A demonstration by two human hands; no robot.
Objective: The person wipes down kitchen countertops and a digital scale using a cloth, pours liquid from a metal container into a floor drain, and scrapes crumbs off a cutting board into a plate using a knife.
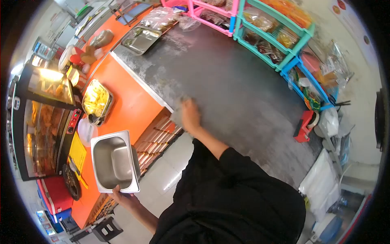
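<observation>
— Which step in hand?
— Wiping, most likely: right grip down over an apparently soft, greyish cloth (too blurred to tell how far closed), near the left edge of the matte, pale-smeared black worktop.
— And left grip?
— Closed on the near rim of a deep, rectangular, shiny stainless-steel pan with rounded corners, bare inside, left of the black worktop.
— Next move?
— Probably calls for flat, even pressure along the worktop's edge, with the pan held clear.
</observation>
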